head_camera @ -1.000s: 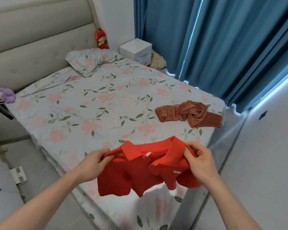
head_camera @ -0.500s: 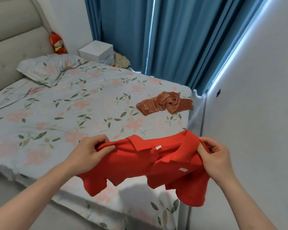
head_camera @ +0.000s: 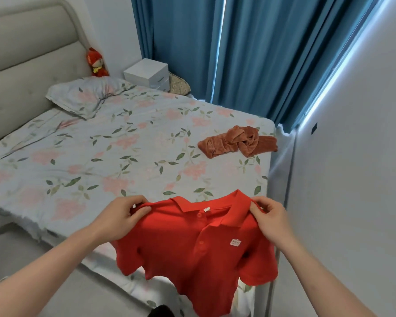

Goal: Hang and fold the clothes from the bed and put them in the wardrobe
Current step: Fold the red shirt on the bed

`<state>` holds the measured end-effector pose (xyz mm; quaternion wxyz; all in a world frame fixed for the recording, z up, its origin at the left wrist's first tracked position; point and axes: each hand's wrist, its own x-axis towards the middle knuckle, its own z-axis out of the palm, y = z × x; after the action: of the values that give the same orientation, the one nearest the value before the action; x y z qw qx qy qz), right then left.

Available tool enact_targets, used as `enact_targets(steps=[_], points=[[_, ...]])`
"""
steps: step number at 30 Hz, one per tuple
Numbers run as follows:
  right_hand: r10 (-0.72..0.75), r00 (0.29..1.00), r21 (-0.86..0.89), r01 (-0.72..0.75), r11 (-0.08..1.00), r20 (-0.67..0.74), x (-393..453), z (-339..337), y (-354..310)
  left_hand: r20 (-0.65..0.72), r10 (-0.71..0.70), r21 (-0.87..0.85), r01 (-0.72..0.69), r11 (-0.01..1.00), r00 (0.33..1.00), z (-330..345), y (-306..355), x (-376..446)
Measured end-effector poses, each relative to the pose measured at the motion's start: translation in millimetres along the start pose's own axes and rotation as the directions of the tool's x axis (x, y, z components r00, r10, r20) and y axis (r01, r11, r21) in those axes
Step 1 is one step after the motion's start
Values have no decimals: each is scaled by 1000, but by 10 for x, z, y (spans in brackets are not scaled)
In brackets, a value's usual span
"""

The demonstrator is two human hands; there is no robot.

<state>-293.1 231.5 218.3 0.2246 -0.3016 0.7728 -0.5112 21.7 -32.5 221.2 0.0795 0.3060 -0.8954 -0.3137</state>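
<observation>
Holding the red polo shirt [head_camera: 192, 243] up by its two shoulders, front side toward the camera, above the near corner of the bed [head_camera: 105, 156]. Left hand [head_camera: 121, 216]: fingers and thumb curled, pinching the shoulder seam on that side. Right hand [head_camera: 270, 216]: thumb and forefingers pinching the other shoulder just beside the collar. Both hands are closed on cloth, neither spread.

Handling, judged from how it hangs: light, soft knit. The body drops straight from the two pinch points, the short sleeves flop and curl, and the hem sways free below the bed edge. No stiffness apart from the collar and button placket, which keep some shape. Not fragile, not slippery; a fingertip pinch appears enough to carry it.

Where to hold: the shoulder seams serve well for laying it flat or slipping a hanger in through the neck. For folding, lay it face down on the bed first, then take the side seams.

Also on the bed: a rust-brown garment [head_camera: 238, 144], crumpled and twisted, near the far right edge, well apart from the shirt. Likely soft and heavier; needs untangling before folding.
</observation>
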Motion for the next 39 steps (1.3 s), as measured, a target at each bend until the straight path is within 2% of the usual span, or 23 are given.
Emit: enact_targets(steps=[4, 7, 11, 19, 21, 23, 26, 28, 30, 32, 34, 36, 39], points=[[146, 989, -83, -144, 986, 9, 207, 393, 392, 106, -39, 38, 35, 999, 994, 288, -398, 290], [251, 967, -130, -255, 958, -47, 491, 668, 627, 167, -58, 56, 50, 997, 984, 437, -689, 729], [343, 934, -174, -356, 918, -100, 1065, 1042, 942, 247, -30, 99, 6, 995, 968, 622, -1143, 1445], [302, 938, -321, -343, 883, -171, 2584, 1663, 1723, 285, -10, 191, -46, 980, 959, 1163, -2000, 3103], [266, 937, -334, -332, 882, -229, 2970, 1788, 1926, 217, -4, 225, -46, 973, 976, 1369, -2183, 3476], [239, 929, -341, -330, 880, -282, 3219, 1936, 2179, 111, -45, 263, 14, 965, 993, 1620, -2364, 3692], [302, 916, -390, -388, 835, -264, 3134, 2194, 2712, 66, -126, 287, 102, 952, 990, 2121, -2644, 3633], [393, 888, -453, -460, 764, -239, 2793, 2328, 3117, 166, -155, 333, 93, 938, 974, 2499, -2858, 3401], [513, 829, -498, -550, 671, -224, 2390, 2387, 3495, 287, -214, 371, 97, 923, 934, 2839, -3089, 3122], [641, 737, -459, -655, 600, -214, 2042, 2373, 3795, 315, -336, 333, 228, 915, 888, 3080, -3288, 2886], [714, 663, -350, -738, 576, -224, 1834, 2324, 4012, 233, -469, 253, 413, 875, 852, 3228, -3497, 2773], [734, 625, -248, -780, 574, -265, 1819, 2291, 4156, 158, -588, 146, 570, 808, 793, 3298, -3725, 2776], [761, 586, -39, -799, 600, -279, 1984, 2287, 4300, 210, -664, -80, 689, 720, 718, 3355, -3932, 2880]])
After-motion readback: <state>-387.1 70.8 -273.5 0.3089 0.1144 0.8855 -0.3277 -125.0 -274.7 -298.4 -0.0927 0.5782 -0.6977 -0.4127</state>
